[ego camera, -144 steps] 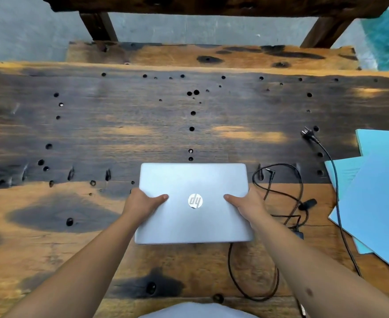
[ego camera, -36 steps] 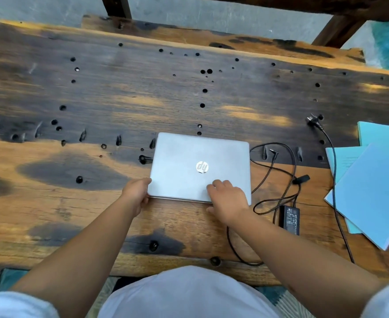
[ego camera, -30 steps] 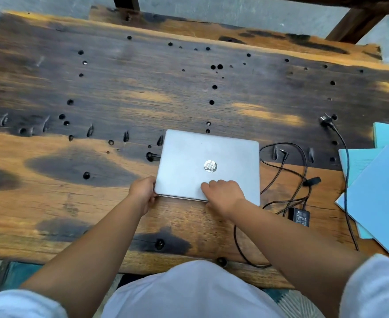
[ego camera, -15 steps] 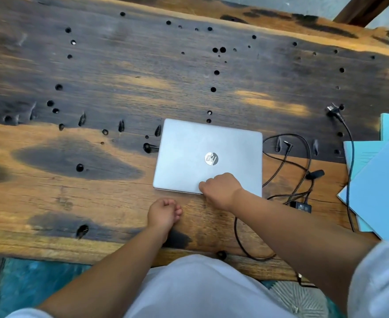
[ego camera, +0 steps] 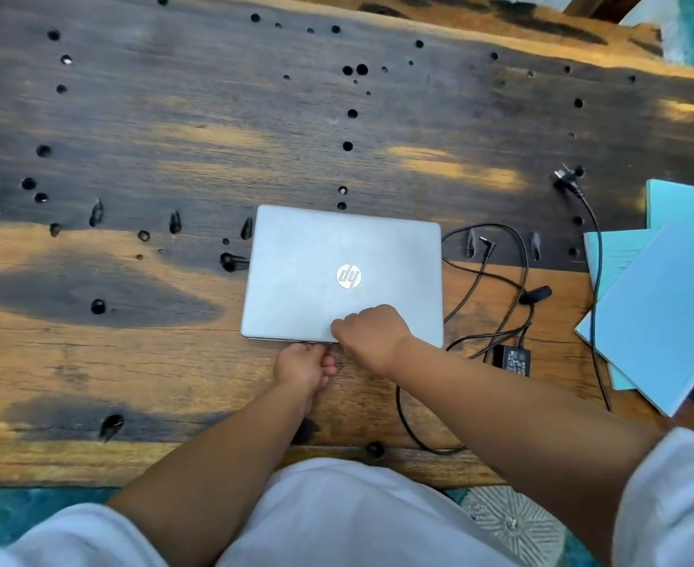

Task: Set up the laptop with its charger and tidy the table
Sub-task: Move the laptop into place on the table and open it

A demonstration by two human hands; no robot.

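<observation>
A silver laptop lies closed and flat on the wooden table, its logo facing up. My right hand rests curled on the lid's near edge, fingers at the rim. My left hand is just below the same front edge, fingertips touching the laptop's base. To the right, the black charger brick lies with its cable in loose loops; the barrel tip is loose beside the laptop. The wall plug lies farther back.
Light blue books or folders are piled unevenly at the table's right edge, the mains cord running over them. The tabletop is dark-stained wood with several holes. My white clothing fills the bottom of the view.
My left hand has come off the laptop's left corner and moved to the middle of the front edge, next to my right hand. The laptop has stayed put and closed.
</observation>
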